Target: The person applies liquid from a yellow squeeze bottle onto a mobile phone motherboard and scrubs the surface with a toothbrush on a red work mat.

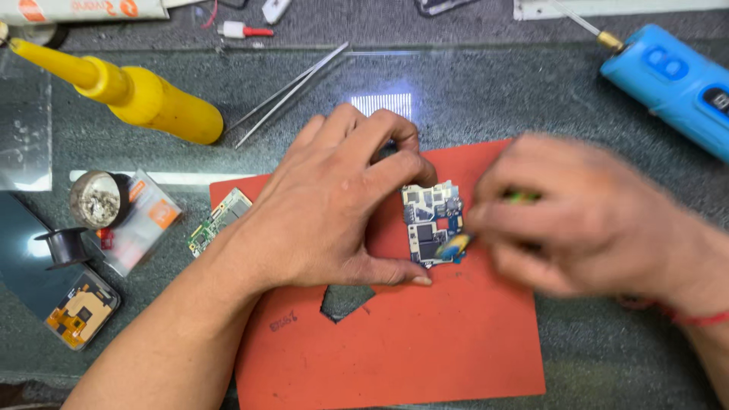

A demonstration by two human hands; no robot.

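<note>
The dark counter [471, 91] runs under everything, and on it lies a big orange mat [425, 342] with a notch cut out of its near side. Next in size are the person's own two hands. The left hand [334, 212] presses flat on the mat, its fingers [395, 163] spread and curled round the top and left edge of a small circuit board [431, 222], thumb braced just below it, so the board is pinned in the middle of the mat rather than lifted. The right hand [592, 220] is blurred with motion; its fingers are clenched round a thin green-handled tool [522, 196] whose tip meets the board's right edge, where a blue and yellow smear shows, too blurred to make out. From the look of it the work on the board is under way and not finished: its chips are bare and the tool is on it. A blue power tool [672, 83] lies at the far right, a yellow squeeze bottle [144, 95] at the far left, tweezers [292, 91] between them. A second green board [219, 222] pokes out beside the left wrist, near a small round tin [97, 199].
</note>
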